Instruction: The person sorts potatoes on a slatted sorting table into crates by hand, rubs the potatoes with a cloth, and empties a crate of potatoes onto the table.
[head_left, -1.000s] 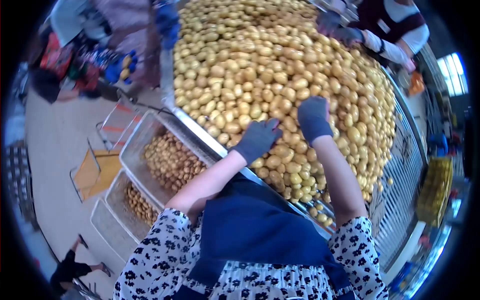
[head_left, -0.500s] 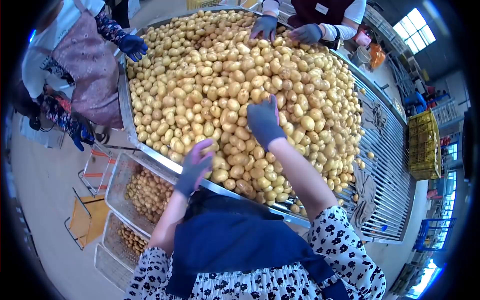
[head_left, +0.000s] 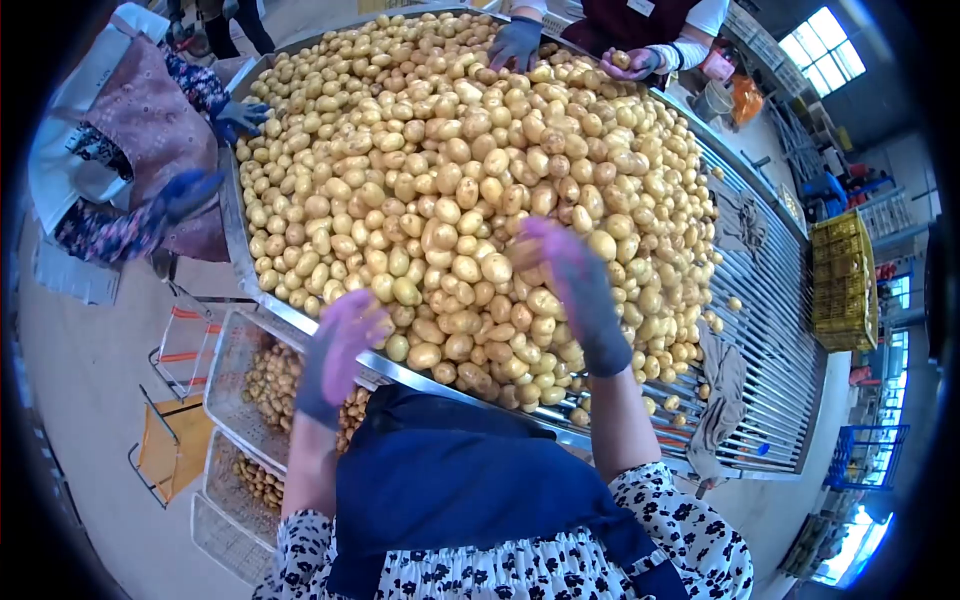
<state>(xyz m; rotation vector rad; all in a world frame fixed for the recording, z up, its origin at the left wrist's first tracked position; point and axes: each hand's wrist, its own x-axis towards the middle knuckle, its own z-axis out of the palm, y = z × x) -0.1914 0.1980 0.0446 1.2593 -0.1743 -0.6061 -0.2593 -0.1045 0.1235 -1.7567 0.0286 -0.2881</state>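
Note:
A large heap of yellow potatoes (head_left: 450, 150) covers the metal sorting table (head_left: 236, 245) in front of me. My right hand (head_left: 583, 290), in a grey and pink glove, is above the near part of the heap. At its fingertips is a blurred potato (head_left: 524, 254), which it appears to grip. My left hand (head_left: 340, 350), gloved alike, hovers by the table's near edge, close to a crate (head_left: 222, 375) of potatoes. Motion smears its fingers, so whether it holds anything is unclear.
Metal rollers (head_left: 765, 350) extend right, with grey cloths (head_left: 722, 390) on them. Yellow crates (head_left: 843, 285) stand beyond. At left is a co-worker in a pink apron (head_left: 150, 130); another's gloved hand (head_left: 515, 45) rests on the far potatoes. An orange folding chair (head_left: 172, 450) stands lower left.
My right hand has drawn back toward me from the heap. My left hand has moved left and nearer the table edge. The far co-worker's one hand now holds a potato.

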